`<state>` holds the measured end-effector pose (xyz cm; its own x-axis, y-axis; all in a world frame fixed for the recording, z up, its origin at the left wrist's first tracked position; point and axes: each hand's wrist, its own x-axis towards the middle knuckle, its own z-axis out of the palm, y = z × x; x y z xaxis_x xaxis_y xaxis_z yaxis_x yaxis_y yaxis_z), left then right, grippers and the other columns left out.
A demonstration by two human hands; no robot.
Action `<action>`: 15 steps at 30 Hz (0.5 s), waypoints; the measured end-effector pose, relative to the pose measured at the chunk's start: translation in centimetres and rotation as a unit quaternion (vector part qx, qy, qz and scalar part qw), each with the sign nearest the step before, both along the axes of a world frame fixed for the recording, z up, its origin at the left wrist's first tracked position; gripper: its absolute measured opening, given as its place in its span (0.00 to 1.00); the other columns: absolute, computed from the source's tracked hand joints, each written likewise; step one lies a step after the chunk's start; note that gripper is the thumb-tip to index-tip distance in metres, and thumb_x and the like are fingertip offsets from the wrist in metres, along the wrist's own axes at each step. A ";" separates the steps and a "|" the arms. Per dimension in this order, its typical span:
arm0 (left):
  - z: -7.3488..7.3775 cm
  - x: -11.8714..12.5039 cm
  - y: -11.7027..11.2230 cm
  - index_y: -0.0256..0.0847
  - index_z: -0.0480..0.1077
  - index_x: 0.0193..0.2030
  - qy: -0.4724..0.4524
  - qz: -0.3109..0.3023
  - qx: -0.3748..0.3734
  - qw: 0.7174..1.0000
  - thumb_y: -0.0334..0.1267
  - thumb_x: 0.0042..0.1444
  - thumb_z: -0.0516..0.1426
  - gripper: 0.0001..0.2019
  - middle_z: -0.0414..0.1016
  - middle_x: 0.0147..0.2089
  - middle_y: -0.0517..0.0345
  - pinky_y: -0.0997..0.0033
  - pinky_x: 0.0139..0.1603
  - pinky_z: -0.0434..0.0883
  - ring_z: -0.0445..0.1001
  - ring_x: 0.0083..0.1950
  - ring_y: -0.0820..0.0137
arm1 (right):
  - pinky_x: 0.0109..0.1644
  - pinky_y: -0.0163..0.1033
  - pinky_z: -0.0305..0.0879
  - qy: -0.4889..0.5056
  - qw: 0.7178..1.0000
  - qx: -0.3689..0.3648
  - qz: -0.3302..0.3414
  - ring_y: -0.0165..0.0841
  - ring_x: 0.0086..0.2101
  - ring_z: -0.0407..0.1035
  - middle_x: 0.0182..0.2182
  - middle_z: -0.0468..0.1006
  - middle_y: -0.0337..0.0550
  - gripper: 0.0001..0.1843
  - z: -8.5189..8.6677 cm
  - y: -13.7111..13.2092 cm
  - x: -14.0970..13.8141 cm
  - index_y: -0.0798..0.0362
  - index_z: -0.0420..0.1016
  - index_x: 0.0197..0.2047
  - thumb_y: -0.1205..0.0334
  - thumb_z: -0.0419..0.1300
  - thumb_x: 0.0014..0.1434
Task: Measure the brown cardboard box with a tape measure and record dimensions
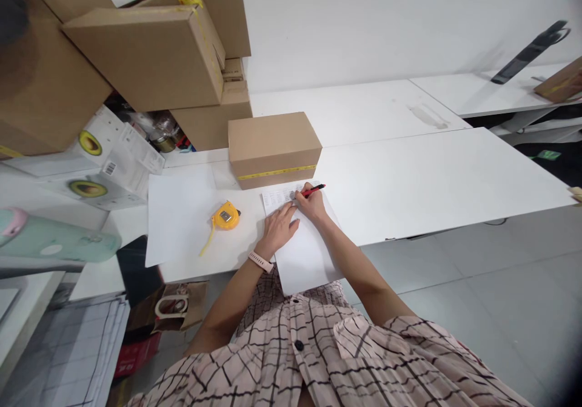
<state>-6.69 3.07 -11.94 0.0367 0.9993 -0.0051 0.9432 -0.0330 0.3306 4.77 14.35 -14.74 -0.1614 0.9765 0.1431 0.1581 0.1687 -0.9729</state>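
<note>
My right hand (310, 202) is closed around a red and black pen (314, 190), its lower end at the upper part of a white sheet of paper (305, 258). Rows of small writing or print show near the sheet's top edge, too small to read. My left hand (279, 228) lies flat on the sheet's left side, fingers stretched out. Just beyond the sheet sits a closed cardboard box (275, 143) with a yellow measuring tape strip (277, 173) along its front face. To the left, a yellow tape measure (226, 215) rests on the table with a short length of blade out.
Another white sheet (175, 213) lies further left, near a dark flat object (140, 270) and a pale green bottle (59, 237). Cardboard boxes (150, 55) are stacked at the back left. A dark bottle (527, 54) stands far right. The white table (409, 182) ends at its front edge.
</note>
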 end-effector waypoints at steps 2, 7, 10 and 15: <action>0.0 0.0 0.0 0.47 0.65 0.69 0.001 0.001 -0.001 1.000 0.43 0.69 0.53 0.23 0.61 0.75 0.56 0.56 0.62 0.72 0.70 0.65 0.57 | 0.29 0.37 0.51 -0.003 1.000 -0.004 -0.006 0.28 0.24 0.53 0.19 0.58 0.31 0.15 0.2 0.0 0.0 0.47 0.54 0.24 0.57 0.59 0.51; 0.2 0.0 0.0 0.47 0.65 0.69 -0.002 0.003 -0.011 1.000 0.43 0.69 0.53 0.23 0.60 0.75 0.55 0.55 0.63 0.72 0.70 0.66 0.57 | 0.30 0.37 0.52 -0.014 1.000 -0.006 -0.009 0.28 0.24 0.53 0.19 0.58 0.31 0.16 0.1 0.0 0.0 0.47 0.54 0.25 0.54 0.59 0.52; 0.4 0.0 0.0 0.47 0.65 0.69 -0.002 0.003 -0.011 1.000 0.43 0.69 0.52 0.23 0.60 0.75 0.55 0.56 0.63 0.71 0.70 0.66 0.57 | 0.30 0.37 0.52 -0.013 1.000 -0.005 -0.006 0.28 0.24 0.53 0.19 0.58 0.31 0.16 -0.1 0.1 0.0 0.47 0.54 0.25 0.55 0.59 0.52; 0.5 0.1 -0.1 0.46 0.66 0.69 -0.001 0.004 -0.014 1.000 0.43 0.69 0.52 0.23 0.60 0.75 0.55 0.55 0.63 0.72 0.70 0.66 0.57 | 0.30 0.37 0.52 -0.002 1.000 -0.002 -0.005 0.28 0.24 0.53 0.20 0.58 0.30 0.15 -0.2 0.1 0.0 0.47 0.54 0.24 0.56 0.59 0.52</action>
